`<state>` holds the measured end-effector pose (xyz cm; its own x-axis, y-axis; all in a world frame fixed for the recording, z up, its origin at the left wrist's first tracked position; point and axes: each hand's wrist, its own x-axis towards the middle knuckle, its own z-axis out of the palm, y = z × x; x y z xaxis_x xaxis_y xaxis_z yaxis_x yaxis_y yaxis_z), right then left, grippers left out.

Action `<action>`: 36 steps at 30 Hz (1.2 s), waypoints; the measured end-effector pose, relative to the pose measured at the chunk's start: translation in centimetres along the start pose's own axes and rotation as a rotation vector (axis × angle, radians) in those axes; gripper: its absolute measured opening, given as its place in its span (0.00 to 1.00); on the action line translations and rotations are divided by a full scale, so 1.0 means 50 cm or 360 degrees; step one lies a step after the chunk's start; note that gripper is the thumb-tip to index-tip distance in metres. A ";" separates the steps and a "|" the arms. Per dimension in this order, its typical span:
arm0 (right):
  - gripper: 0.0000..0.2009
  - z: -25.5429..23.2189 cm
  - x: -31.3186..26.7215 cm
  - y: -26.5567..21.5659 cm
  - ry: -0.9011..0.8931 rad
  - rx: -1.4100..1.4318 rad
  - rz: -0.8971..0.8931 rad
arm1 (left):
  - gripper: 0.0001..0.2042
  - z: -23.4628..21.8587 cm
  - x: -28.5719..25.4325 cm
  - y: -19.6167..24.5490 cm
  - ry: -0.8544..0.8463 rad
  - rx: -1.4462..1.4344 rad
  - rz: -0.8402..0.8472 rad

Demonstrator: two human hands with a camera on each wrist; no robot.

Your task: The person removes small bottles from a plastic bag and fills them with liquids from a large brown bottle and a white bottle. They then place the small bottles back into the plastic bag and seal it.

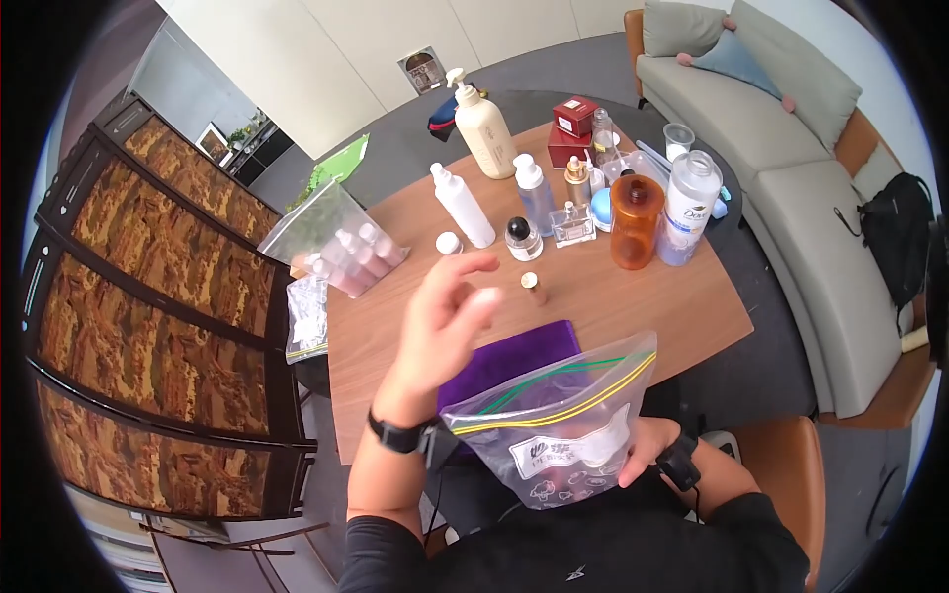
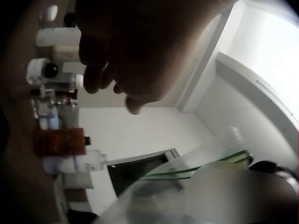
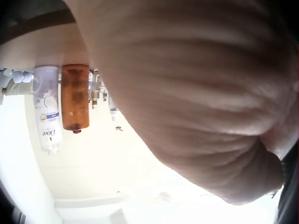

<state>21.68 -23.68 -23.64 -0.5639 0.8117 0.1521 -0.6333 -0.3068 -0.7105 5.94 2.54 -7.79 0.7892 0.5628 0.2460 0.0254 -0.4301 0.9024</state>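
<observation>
My right hand (image 1: 652, 447) grips a clear zip bag (image 1: 539, 435) by its lower right side, close to my body. The bag has yellow and green zip lines and a white printed label, and its mouth faces up toward the table. Something pale shows inside it near the right fingers. My left hand (image 1: 435, 331) is raised over the table with nothing in it, thumb and fingers loosely bent and apart. Just beyond its fingertips stands a small bottle with a gold-rimmed cap (image 1: 531, 285). A purple cloth (image 1: 504, 361) lies under the left hand and partly behind the bag.
Across the table stand a white spray bottle (image 1: 463, 208), a cream pump bottle (image 1: 484, 133), an amber bottle (image 1: 636, 222), a Dove bottle (image 1: 689, 210) and a black-capped jar (image 1: 524, 240). Another zip bag (image 1: 341, 242) with pink bottles stands at the left edge. Red boxes (image 1: 573, 119) are stacked behind.
</observation>
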 end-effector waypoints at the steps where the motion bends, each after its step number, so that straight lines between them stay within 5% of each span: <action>1: 0.54 0.005 -0.006 -0.001 0.0039 0.0110 -0.0044 | 0.20 0.024 0.011 -0.025 0.0005 -0.0002 0.0002; 3: 0.51 0.001 -0.014 -0.004 0.0045 0.0230 -0.0126 | 0.24 0.066 0.031 -0.080 -0.0101 0.0937 0.0148; 8: 0.48 -0.012 -0.018 -0.004 0.0076 0.0270 -0.0218 | 0.21 0.080 0.044 -0.150 -0.0173 0.0898 0.0216; 10: 0.48 -0.012 -0.012 -0.010 0.0117 0.0245 -0.0306 | 0.20 0.056 0.032 -0.132 -0.0075 0.1063 0.0028; 13: 0.48 -0.021 -0.003 -0.016 0.0119 0.0240 -0.0308 | 0.14 0.002 -0.012 -0.037 0.0258 0.0514 -0.0068; 16: 0.49 -0.019 0.005 -0.020 0.0151 0.0256 -0.0281 | 0.15 -0.039 -0.065 0.049 0.0388 -0.0206 0.0138; 20: 0.50 -0.011 0.021 -0.033 0.0146 0.0215 -0.0221 | 0.19 -0.062 -0.121 0.125 0.0012 0.0146 0.0093; 21: 0.50 -0.005 0.024 -0.037 0.0175 0.0210 -0.0217 | 0.18 -0.060 -0.116 0.137 -0.0115 0.0318 0.0267; 32: 0.50 -0.017 0.021 -0.012 0.0325 -0.0182 -0.0114 | 0.15 -0.063 -0.143 0.139 -0.0702 0.0470 0.0549; 36: 0.50 -0.022 0.030 -0.008 0.0273 -0.0236 -0.0111 | 0.15 -0.044 -0.169 0.145 -0.0734 0.0419 0.0038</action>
<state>21.68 -21.78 -23.89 -0.4150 0.9049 0.0942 -0.5756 -0.1810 -0.7975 -1.87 -3.79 -2.56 0.9778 0.2073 0.0304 0.1109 -0.6351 0.7644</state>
